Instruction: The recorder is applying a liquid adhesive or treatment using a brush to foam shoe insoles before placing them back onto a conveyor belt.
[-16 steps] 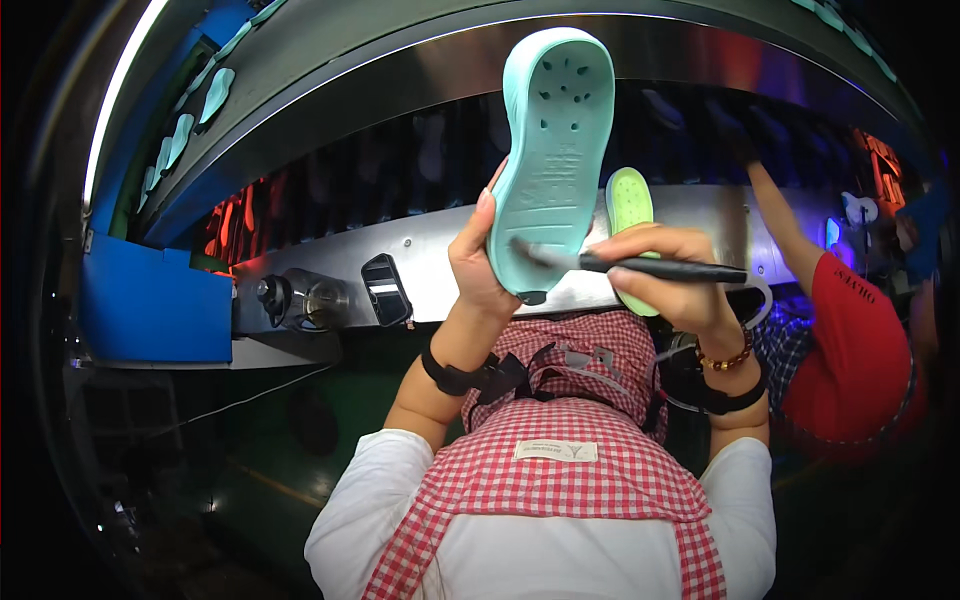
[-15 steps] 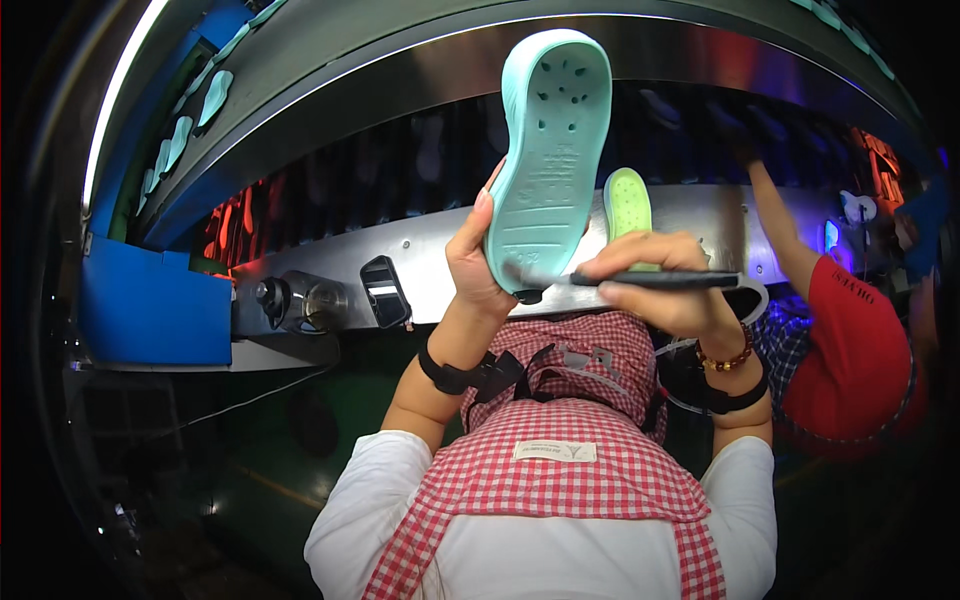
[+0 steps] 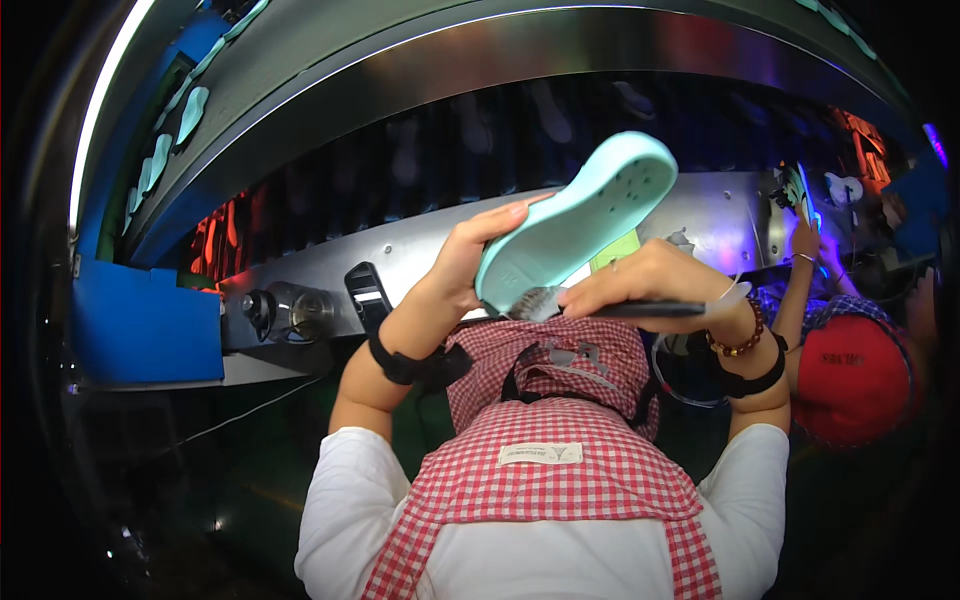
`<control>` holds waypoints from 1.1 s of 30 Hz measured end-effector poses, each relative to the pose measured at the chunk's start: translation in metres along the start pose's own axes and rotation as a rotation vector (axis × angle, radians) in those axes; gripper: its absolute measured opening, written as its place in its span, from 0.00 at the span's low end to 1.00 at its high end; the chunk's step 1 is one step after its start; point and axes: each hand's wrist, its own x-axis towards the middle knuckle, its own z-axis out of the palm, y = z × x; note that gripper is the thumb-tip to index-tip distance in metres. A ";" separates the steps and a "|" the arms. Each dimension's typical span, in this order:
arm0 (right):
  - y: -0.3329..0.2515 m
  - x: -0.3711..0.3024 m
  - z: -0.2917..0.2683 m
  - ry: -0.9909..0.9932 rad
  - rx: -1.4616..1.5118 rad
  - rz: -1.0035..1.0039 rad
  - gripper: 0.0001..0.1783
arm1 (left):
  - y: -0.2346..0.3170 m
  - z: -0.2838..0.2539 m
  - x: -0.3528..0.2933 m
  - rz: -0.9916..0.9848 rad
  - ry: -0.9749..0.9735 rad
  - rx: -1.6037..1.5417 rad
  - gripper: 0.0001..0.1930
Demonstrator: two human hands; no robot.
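My left hand grips the near end of a turquoise shoe sole, thumb side along its edge. The sole is tilted, its far end pointing up and to the right, with a cluster of small holes there. In my right hand is a brush with a dark handle. Its grey bristles touch or lie very close to the sole's near end. Behind my right hand a yellow-green piece shows partly on the metal ledge.
A phone-like black-framed object and a clear bottle stand left on the metal ledge. Beyond it runs a dark conveyor carrying soles. A blue box is at the left. A co-worker in red works at the right.
The sole has swung from nearly upright to a rightward slant and come lower. Both hands still hold their things, and the brush remains at the near end. The co-worker's arm has drawn back from the conveyor.
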 end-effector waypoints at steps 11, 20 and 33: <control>-0.002 -0.007 -0.011 -0.136 -0.284 0.012 0.15 | 0.004 -0.004 -0.009 -0.248 0.147 0.175 0.25; 0.018 -0.020 -0.019 0.046 -0.205 0.010 0.16 | 0.003 -0.013 -0.018 -0.216 0.203 0.184 0.26; 0.048 -0.011 0.030 0.508 0.450 0.383 0.10 | -0.039 -0.035 -0.003 -0.097 0.148 -0.291 0.26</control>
